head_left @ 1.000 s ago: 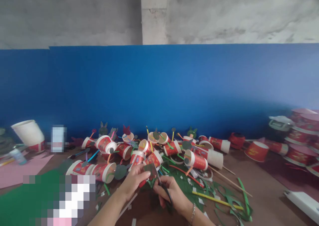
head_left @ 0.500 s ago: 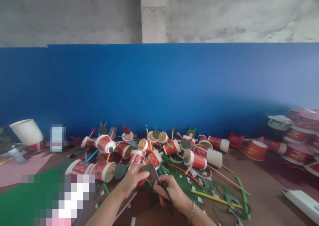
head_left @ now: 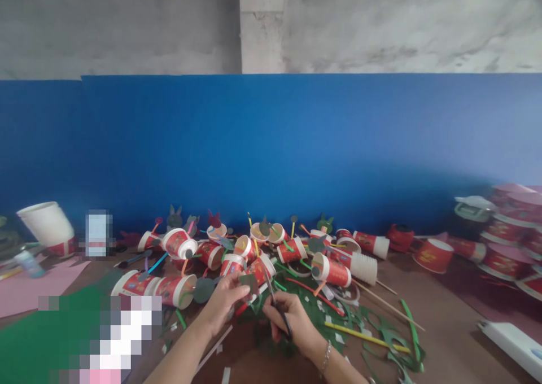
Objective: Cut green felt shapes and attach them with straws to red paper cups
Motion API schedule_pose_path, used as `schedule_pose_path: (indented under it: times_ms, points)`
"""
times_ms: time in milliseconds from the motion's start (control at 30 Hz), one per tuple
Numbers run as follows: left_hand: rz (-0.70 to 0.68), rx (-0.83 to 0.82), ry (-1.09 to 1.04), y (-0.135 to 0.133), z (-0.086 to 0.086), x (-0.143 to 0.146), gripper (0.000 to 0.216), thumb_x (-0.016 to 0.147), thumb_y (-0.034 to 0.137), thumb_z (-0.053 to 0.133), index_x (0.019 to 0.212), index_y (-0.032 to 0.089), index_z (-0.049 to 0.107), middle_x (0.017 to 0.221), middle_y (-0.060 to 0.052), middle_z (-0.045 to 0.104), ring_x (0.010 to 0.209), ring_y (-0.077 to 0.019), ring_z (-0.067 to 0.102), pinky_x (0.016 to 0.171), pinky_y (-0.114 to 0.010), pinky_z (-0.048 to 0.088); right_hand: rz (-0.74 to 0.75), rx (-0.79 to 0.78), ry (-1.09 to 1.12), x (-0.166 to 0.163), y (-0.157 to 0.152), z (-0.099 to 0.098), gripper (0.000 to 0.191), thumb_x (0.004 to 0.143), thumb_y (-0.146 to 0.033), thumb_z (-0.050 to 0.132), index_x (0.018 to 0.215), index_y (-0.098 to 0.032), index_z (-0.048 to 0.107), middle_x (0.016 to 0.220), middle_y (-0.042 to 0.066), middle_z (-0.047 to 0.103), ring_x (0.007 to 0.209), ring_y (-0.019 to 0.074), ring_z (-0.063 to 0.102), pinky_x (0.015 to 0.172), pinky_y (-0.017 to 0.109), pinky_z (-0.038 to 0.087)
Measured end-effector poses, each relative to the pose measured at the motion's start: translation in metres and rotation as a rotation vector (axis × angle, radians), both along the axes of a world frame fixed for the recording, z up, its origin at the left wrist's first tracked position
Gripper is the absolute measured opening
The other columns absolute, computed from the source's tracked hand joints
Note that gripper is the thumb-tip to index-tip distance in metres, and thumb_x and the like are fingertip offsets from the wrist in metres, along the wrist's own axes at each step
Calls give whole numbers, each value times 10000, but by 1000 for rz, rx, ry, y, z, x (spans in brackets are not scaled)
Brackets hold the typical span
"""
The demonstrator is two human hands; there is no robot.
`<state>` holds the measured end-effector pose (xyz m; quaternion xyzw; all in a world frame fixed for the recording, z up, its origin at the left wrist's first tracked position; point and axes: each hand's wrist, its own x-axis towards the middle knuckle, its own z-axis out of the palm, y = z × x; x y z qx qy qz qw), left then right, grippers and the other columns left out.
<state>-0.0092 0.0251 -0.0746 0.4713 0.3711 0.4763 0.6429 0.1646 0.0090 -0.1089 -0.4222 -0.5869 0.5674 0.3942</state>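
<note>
My left hand (head_left: 228,296) pinches a small piece of dark green paper (head_left: 249,284) between thumb and fingers. Close on its right, my right hand (head_left: 290,322) is wrapped round the black handles of a pair of scissors (head_left: 270,287), whose blades point up and away from me. The blades stand just right of the paper, with a narrow gap showing between them. Beyond both hands lies a red paper cup (head_left: 258,270) on its side. Green paper scraps (head_left: 311,305) are strewn under and to the right of my right hand.
Many red-and-white cups with coloured pipe cleaners crowd the brown table (head_left: 449,339). Stacked white cups (head_left: 364,266) lie to the right, near a yellow strip (head_left: 366,337). Green sheet (head_left: 55,327) and pink paper (head_left: 46,285) are at left. Red tubs (head_left: 508,260) stand far right.
The green paper and my left hand have shifted slightly left, away from the scissors. A dark green scrap now shows below my hands. The cups have stayed in place.
</note>
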Motion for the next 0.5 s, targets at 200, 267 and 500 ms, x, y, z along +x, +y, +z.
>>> schedule_pose_path:
  times_ms: [200,267,500]
  points:
    - [-123,99,164,-3,-3,5,104,652,215,646,700,165,568,627,16,569,605,-126,504,591,-232,354,-155,21,72,0,-1,7,378,692,-517,626,778,-161,528,380,-57,512,324,72,412,340,168,257]
    - [-98,133,244,-4,-6,8,99,643,202,645,679,167,559,599,30,538,581,-116,473,568,-228,330,-149,9,86,-2,-2,7,371,673,-513,641,718,-176,493,363,-64,495,312,71,403,346,175,265]
    - [-165,98,140,-11,-10,20,209,667,281,692,811,165,594,713,-1,594,714,-162,541,653,-249,378,-230,5,165,-5,-3,4,364,687,-503,637,682,-182,465,355,-74,471,311,53,362,346,169,245]
